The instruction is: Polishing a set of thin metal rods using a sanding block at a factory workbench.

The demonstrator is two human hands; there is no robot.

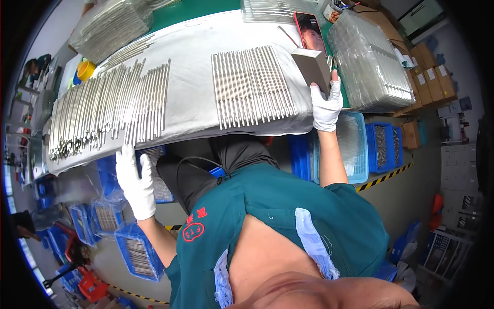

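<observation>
My left hand point(135, 183), in a white glove, is at the table's front edge with its fingers stretched out. Its fingertips are close by the lower ends of a wide, uneven row of slim metal rods point(110, 103); whether they touch is unclear. At the right, my white-gloved right hand point(327, 105) grips the lower end of a dark grey rectangular block point(313, 69) between thumb and fingers. Left of that block, a second, evenly spaced row of metal rods point(252, 87) lies on the white cloth point(190, 77).
A phone point(311, 33) stands behind the block. Stacked clear plastic trays point(368, 62) rise at the right, and wrapped bundles point(110, 28) sit at the far left near a yellow cup point(86, 69). Blue crates point(136, 252) and a light-blue basket point(352, 149) stand below the table.
</observation>
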